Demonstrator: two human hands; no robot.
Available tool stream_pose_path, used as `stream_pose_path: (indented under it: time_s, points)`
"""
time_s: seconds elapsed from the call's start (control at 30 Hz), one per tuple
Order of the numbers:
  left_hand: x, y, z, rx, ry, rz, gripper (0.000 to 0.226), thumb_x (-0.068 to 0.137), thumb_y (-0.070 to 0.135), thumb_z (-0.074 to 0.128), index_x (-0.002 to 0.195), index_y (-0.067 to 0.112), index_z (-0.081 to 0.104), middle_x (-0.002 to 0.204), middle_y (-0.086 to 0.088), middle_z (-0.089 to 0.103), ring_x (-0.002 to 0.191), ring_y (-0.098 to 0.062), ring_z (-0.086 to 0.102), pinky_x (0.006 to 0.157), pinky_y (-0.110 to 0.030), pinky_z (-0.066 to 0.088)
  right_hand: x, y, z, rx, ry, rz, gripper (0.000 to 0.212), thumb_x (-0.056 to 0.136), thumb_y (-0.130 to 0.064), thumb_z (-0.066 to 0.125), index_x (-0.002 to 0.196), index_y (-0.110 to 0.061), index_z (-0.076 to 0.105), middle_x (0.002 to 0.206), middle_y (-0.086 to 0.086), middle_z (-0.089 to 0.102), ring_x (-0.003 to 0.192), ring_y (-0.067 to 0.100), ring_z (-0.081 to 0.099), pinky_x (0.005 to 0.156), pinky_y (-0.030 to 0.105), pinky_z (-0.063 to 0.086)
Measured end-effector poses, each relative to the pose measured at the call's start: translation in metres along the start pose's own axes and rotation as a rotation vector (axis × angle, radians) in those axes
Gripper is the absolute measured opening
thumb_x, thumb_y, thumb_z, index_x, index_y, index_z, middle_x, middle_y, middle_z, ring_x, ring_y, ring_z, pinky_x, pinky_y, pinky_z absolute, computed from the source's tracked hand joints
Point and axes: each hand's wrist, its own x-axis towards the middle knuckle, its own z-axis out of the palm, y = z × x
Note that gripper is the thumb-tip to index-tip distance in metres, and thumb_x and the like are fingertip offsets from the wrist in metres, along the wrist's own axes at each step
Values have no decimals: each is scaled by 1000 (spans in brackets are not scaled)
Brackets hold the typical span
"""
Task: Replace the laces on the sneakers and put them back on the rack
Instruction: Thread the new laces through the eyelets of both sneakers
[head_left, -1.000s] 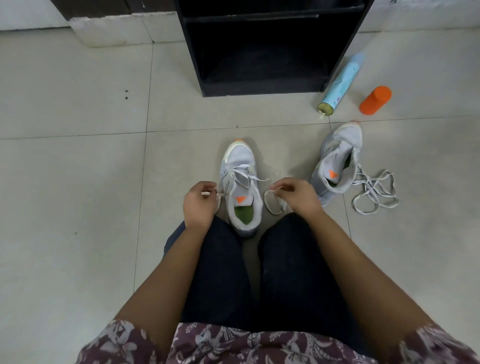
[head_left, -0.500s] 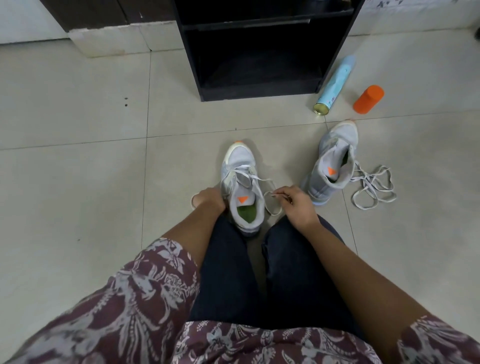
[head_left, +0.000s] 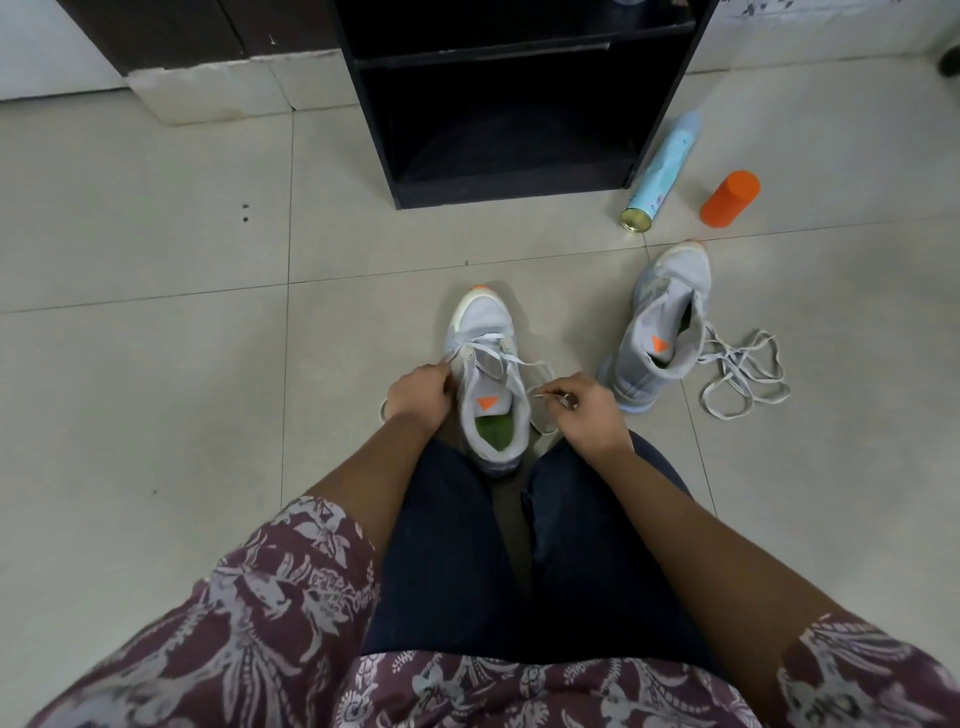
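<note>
Sneaker one, the near sneaker (head_left: 482, 325), stands upright on the floor (head_left: 156, 322) between the person's knees (head_left: 452, 545), toe pointing away toward the rack (head_left: 514, 189). Grey upper, orange triangle on the tongue, green insole showing. Its lace (head_left: 511, 358) is threaded only through the front eyelets, and both ends run out sideways.

Left hand (head_left: 418, 395) is pressed against the shoe's left side with its fingers curled, pinching the left run of the lace. A loop of lace shows on the floor just under that wrist. Right hand (head_left: 587, 410) is just right of the shoe's opening, thumb and forefinger pinching the tip of the other lace end, the rest of the fingers curled in.

Second sneaker (head_left: 670, 312) is to the right, well apart from the first, tilted over, opening facing the camera. A loose lace (head_left: 743, 374) lies tangled on the floor touching its right side; whether it is threaded into the shoe can't be told.

The rack is black, open-fronted, lower shelf dark. A pale blue spray can (head_left: 662, 171) lies on its side just right of the rack, and an orange cap (head_left: 730, 198) sits near the can. Patterned maroon sleeve (head_left: 249, 623) at bottom left.
</note>
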Motion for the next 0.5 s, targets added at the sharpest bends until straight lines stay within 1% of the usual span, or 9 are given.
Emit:
stream_pose_path:
  time_s: [0.07, 0.17, 0.23, 0.27, 0.33, 0.4, 0.43, 0.5]
  points:
    - [-7, -1, -2, -89, 67, -9, 20, 88, 21, 50, 102, 19, 62, 105, -6, 62, 95, -32, 61, 73, -33, 45, -1, -3, -1, 82, 35, 20, 16, 85, -17, 61, 93, -24, 74, 95, -4, 64, 84, 13, 59, 84, 36, 51]
    - [-26, 2, -20, -389, 241, -50, 9, 87, 24, 59, 92, 19, 65, 99, 2, 68, 86, -23, 63, 71, -27, 44, -3, -15, -7, 267, 88, 58, 20, 88, -7, 60, 86, -26, 67, 86, -5, 71, 86, 15, 66, 90, 41, 52]
    - [-39, 8, -48, -597, 361, -11, 5, 86, 28, 62, 87, 23, 63, 93, 6, 70, 75, -17, 66, 70, -27, 48, 0, -36, -16, 428, 128, 35, 17, 90, 2, 54, 86, -14, 61, 79, -7, 70, 85, 17, 68, 94, 40, 50]
    - [-44, 13, -65, -701, 406, 31, 4, 85, 30, 61, 84, 27, 62, 90, 8, 70, 70, -16, 67, 70, -30, 52, 3, -51, -24, 498, 134, 4, 15, 91, 4, 52, 87, -9, 57, 76, -8, 69, 84, 18, 68, 94, 38, 50]
    - [-55, 29, -109, -859, 498, 144, 3, 83, 31, 59, 80, 32, 58, 86, 7, 70, 69, -15, 68, 68, -34, 55, 8, -95, -45, 589, 135, -111, 16, 93, 2, 51, 86, -12, 54, 76, -6, 70, 87, 19, 69, 89, 32, 49]
    - [-69, 50, -158, -958, 598, 247, 12, 85, 21, 60, 78, 30, 57, 83, 2, 70, 71, -14, 66, 63, -28, 51, 6, -144, -69, 637, 130, -241, 15, 94, -3, 53, 88, -17, 53, 83, -1, 73, 90, 17, 69, 83, 24, 50]
    - [-77, 62, -181, -1012, 640, 293, 16, 86, 15, 61, 77, 27, 57, 81, 0, 69, 71, -14, 65, 63, -24, 49, 4, -165, -80, 663, 127, -292, 13, 94, -5, 54, 89, -17, 54, 84, 2, 74, 90, 15, 69, 80, 21, 50]
    - [-94, 83, -225, -1077, 704, 401, 16, 87, 9, 61, 79, 22, 59, 80, 1, 68, 74, -13, 65, 66, -20, 48, -7, -210, -108, 696, 115, -384, 6, 94, -9, 57, 91, -13, 57, 86, 2, 74, 89, 10, 69, 74, 14, 49]
